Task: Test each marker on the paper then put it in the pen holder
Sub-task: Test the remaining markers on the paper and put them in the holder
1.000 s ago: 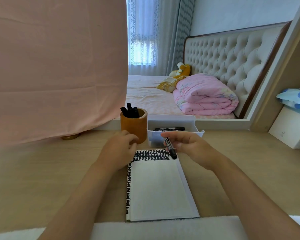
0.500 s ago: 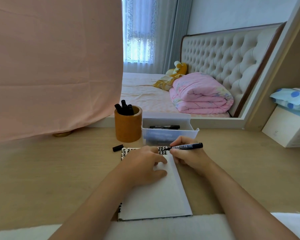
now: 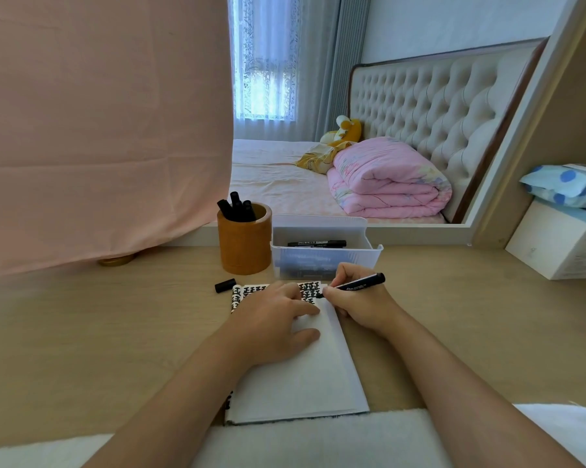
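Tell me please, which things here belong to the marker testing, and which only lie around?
Belong to the job: marker in the right hand, paper under the left hand, pen holder, loose cap, clear bin of markers.
Only lying about: pink cloth, blue dotted packet, white box, folded quilt.
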Demonstrator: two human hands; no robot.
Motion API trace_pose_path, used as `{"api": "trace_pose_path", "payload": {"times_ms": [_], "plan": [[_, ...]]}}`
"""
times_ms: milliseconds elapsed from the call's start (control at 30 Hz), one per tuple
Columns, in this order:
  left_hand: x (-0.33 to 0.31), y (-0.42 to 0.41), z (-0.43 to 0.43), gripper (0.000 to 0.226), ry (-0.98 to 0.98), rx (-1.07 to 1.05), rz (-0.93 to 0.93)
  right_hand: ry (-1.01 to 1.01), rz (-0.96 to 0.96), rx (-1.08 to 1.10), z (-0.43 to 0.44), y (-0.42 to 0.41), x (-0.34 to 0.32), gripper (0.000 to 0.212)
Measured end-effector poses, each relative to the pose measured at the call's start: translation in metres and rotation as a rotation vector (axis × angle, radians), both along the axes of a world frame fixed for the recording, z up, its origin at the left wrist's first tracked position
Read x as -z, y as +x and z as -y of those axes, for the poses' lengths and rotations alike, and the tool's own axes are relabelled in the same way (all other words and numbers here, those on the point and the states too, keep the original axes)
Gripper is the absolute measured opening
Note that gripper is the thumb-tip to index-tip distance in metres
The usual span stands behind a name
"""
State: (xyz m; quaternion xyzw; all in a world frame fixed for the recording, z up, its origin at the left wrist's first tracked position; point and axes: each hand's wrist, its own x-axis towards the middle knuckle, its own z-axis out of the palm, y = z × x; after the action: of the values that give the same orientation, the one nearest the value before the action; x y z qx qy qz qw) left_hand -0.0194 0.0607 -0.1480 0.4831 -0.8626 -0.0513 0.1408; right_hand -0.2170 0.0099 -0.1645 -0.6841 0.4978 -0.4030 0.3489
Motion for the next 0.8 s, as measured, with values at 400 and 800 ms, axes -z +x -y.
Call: {"api": "trace_pose_path", "payload": {"times_ms": [400, 800], "plan": [[0.0004, 0.0002, 0.0016, 0.048, 0.020, -0.018, -0.005, -0.048, -0.084, 0.007, -0.0004, 0.0016, -0.0001, 0.024], [0.0017, -0.0002, 0.0030, 0.049, 0.023, -0.022, -0.002, -0.028, -0.079, -0.017, -0.0001, -0.0002, -0.0005, 0.022]]}}
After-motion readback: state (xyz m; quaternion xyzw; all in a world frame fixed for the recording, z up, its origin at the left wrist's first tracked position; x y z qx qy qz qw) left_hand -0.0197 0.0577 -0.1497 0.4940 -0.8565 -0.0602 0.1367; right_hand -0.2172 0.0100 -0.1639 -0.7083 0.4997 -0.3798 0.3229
